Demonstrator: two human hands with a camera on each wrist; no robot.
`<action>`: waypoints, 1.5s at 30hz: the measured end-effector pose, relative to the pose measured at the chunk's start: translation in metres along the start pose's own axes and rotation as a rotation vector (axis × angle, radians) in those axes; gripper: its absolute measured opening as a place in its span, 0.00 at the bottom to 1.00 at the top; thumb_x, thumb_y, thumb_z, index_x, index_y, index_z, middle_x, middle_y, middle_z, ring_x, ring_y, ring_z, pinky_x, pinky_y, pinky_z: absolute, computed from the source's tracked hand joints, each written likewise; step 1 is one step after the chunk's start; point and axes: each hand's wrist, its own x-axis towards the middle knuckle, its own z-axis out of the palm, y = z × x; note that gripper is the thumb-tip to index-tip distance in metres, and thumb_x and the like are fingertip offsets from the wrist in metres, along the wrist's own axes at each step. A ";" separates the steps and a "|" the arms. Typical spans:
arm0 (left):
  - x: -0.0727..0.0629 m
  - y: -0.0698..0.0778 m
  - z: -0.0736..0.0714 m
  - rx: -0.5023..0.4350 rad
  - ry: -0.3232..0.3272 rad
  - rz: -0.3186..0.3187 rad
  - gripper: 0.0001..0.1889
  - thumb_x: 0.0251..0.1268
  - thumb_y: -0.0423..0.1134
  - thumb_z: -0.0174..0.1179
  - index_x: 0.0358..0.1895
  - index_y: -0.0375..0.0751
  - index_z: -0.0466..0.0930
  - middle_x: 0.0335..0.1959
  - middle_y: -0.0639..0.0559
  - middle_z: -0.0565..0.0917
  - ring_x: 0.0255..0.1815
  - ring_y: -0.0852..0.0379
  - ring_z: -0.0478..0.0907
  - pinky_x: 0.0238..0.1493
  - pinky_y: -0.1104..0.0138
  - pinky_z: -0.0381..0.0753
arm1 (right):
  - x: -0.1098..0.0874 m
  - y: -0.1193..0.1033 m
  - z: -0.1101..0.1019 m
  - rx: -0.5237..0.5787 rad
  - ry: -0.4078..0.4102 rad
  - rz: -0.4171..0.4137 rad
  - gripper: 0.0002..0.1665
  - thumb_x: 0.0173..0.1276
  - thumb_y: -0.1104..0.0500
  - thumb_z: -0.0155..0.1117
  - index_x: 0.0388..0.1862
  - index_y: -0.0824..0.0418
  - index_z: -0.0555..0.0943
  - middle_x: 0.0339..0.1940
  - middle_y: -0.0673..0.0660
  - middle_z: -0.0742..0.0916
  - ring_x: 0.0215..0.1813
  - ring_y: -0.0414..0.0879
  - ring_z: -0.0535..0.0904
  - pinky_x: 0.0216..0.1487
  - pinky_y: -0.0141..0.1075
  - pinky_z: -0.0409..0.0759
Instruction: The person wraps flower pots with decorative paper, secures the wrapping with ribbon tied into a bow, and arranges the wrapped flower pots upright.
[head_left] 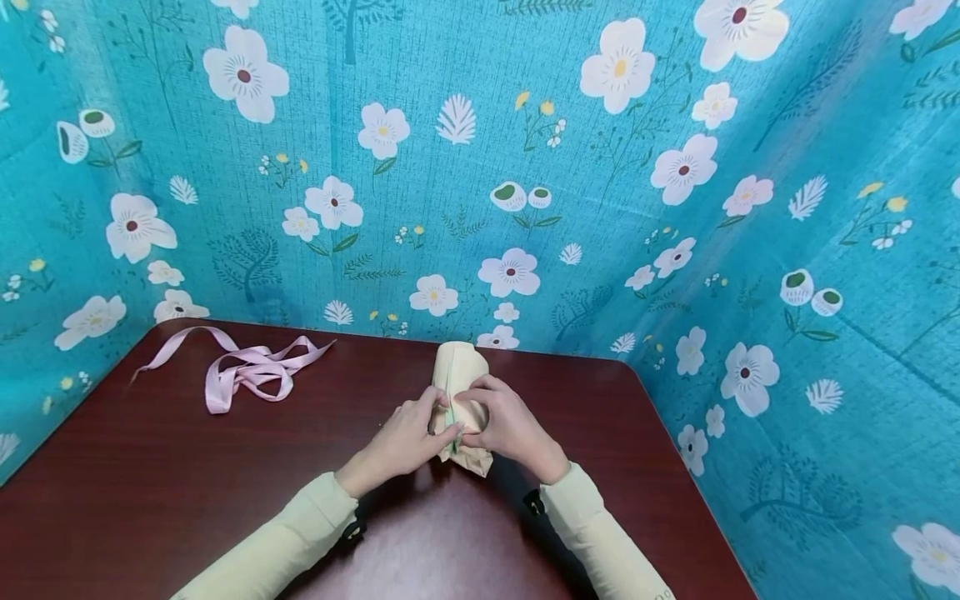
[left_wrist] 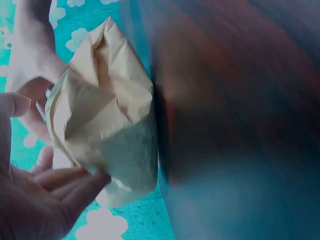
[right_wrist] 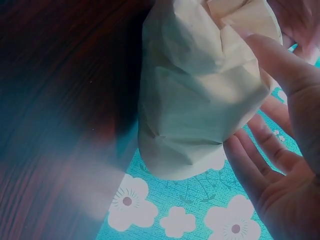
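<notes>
A roll-shaped bundle wrapped in tan paper [head_left: 459, 364] lies on the table, its long axis pointing away from me. A thin green line runs lengthwise along its top. The near end is crumpled and folded, as the left wrist view shows on the paper bundle [left_wrist: 122, 145]. My left hand [head_left: 405, 435] holds the left side, fingers along the paper and thumb toward the near end. From the right, my right hand [head_left: 513, 423] curves over it, with its thumb [right_wrist: 272, 57] against the folded paper. What the paper contains is hidden.
A loose pink ribbon [head_left: 251, 367] lies in loops at the table's back left. The dark red-brown table [head_left: 420, 542] ends at a back edge just beyond the bundle. Blue flowered cloth [head_left: 450, 200] hangs behind and along both sides.
</notes>
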 end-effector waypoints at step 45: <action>-0.007 0.032 0.020 0.099 0.312 -0.008 0.12 0.53 0.32 0.68 0.17 0.46 0.78 0.61 0.26 0.79 0.29 0.47 0.86 0.35 0.56 0.85 | 0.012 -0.012 -0.012 -0.016 -0.156 0.015 0.36 0.52 0.55 0.84 0.60 0.63 0.84 0.49 0.56 0.81 0.51 0.47 0.74 0.52 0.39 0.80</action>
